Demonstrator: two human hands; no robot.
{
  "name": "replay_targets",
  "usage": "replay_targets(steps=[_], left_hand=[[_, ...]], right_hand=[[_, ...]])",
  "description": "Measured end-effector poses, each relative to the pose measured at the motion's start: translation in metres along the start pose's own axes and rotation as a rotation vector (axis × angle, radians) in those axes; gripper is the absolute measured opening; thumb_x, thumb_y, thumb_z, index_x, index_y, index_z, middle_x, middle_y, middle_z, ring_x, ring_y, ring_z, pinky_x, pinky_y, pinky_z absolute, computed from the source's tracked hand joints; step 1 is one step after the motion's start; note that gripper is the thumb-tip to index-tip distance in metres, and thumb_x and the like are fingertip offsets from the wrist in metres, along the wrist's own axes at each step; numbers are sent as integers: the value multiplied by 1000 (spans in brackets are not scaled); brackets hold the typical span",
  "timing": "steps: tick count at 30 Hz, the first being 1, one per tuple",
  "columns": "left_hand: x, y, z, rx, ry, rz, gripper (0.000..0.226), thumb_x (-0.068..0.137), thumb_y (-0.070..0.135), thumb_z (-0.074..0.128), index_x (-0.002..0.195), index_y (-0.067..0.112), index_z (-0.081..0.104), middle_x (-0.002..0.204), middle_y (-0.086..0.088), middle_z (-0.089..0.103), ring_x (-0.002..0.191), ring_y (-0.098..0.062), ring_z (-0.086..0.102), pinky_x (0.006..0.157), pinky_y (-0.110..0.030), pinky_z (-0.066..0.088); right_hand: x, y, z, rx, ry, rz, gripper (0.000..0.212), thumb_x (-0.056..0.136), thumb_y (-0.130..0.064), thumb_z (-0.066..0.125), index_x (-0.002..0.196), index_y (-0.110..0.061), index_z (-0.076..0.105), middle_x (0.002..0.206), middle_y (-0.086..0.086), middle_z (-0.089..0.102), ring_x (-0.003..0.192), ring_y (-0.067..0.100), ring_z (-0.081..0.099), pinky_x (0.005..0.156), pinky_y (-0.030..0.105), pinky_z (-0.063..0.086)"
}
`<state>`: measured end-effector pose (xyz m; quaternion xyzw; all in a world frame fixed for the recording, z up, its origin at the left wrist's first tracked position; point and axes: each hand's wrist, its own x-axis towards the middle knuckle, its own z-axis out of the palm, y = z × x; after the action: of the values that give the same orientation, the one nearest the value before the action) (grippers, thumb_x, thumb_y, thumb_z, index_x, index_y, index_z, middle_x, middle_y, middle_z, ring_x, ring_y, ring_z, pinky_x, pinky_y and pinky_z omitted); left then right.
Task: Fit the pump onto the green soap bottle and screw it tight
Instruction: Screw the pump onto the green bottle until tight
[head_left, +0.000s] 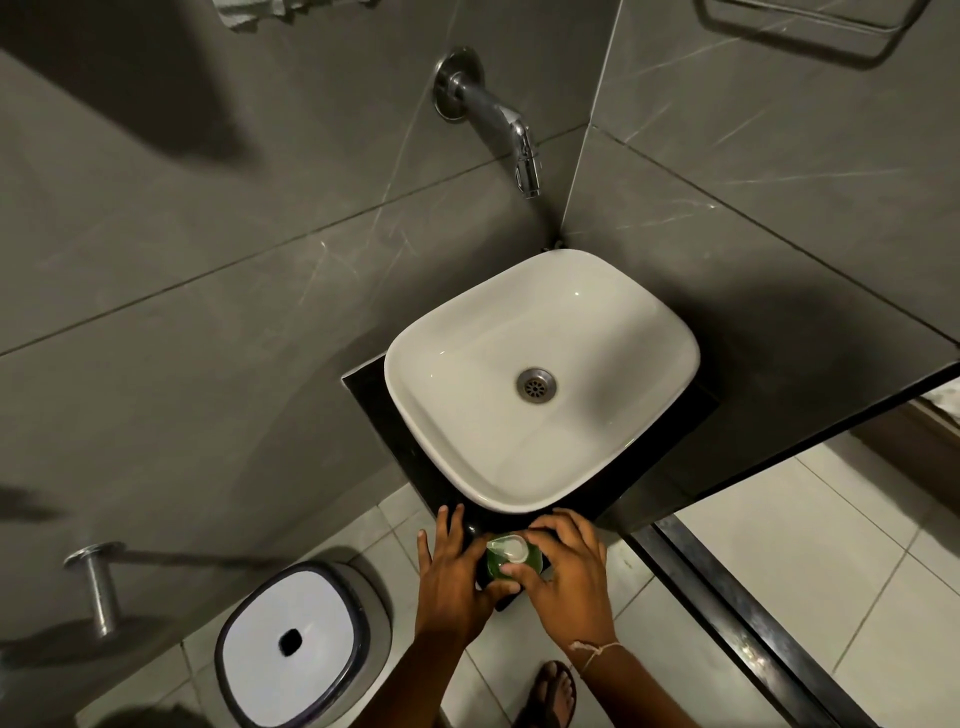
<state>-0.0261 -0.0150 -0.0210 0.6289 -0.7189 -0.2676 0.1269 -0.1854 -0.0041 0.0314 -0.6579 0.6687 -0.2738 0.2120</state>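
Observation:
The green soap bottle stands upright on the near corner of the black counter, seen from above. A white pump sits on its top. My left hand rests against the bottle's left side, thumb at its near side and fingers spread over the counter edge. My right hand wraps the bottle from the right, fingers curled behind the pump and thumb touching the bottle's front. Most of the bottle body is hidden by both hands.
A white basin fills the counter just behind the bottle, under a chrome wall tap. A bin with a white lid stands on the floor at lower left, beside a chrome wall bar. My sandalled foot is below.

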Motion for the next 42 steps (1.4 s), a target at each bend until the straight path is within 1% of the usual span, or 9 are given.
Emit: replay_targets(steps=[5,10,17,23,27,31,34,37,42], left_hand=[[1,0,1,-6,-5,-10,66,71,68,62,128,38,49,161,-2,11,144,-17,-17,118,-51,-9],[0,1,-1,-10,25,17,76,69,83,42,129,37,49,161,-2,10,146,-19,-14,117,-49,-11],[2,-3,4,16,-8,2,60,76,50,65,131,35,47,161,-3,9,144,-19,-17,118,-51,-8],[0,-2,3,4,30,30,73,72,76,38,133,36,45,159,2,5,146,-20,-15,117,-48,-11],[1,-3,6,16,6,6,63,75,57,58,133,37,44,161,-2,8,145,-18,-18,117,-48,-11],[2,-5,9,30,-3,-1,61,76,45,66,133,37,44,161,-3,8,144,-17,-20,117,-47,-12],[1,-5,7,9,16,15,61,74,53,57,132,36,46,161,-2,8,145,-18,-17,116,-46,-13],[0,-3,6,-13,32,19,65,72,65,47,131,36,47,158,5,4,145,-18,-15,116,-45,-14],[2,-4,7,18,-2,-6,59,77,44,62,133,36,45,161,-2,9,146,-20,-14,119,-53,-4]], right_hand=[[-3,4,1,16,-50,0,28,82,-40,64,110,-35,65,112,-15,56,121,7,39,100,29,31],[-8,-2,8,90,27,110,26,74,-43,70,98,-35,67,105,-16,53,114,9,43,95,19,29],[-9,-14,19,138,113,281,37,61,-56,75,81,-41,48,103,-11,50,108,14,42,91,40,38],[-11,-6,11,122,75,156,42,68,-53,73,107,-43,64,114,-35,43,121,6,36,99,35,32],[-7,-15,18,141,138,259,39,58,-55,79,80,-34,55,104,-13,54,112,16,45,93,43,41],[-6,-24,26,170,167,380,55,51,-60,80,83,-27,51,104,-6,55,112,20,45,93,39,36],[-11,-20,26,184,168,296,57,58,-64,72,107,-39,56,118,-18,51,123,13,38,99,38,31],[-12,-18,23,227,172,261,40,63,-55,72,100,-45,62,116,-35,44,126,15,37,102,45,35],[-6,-33,28,248,234,405,49,49,-56,82,80,-29,55,100,-11,53,111,21,46,94,47,39]])
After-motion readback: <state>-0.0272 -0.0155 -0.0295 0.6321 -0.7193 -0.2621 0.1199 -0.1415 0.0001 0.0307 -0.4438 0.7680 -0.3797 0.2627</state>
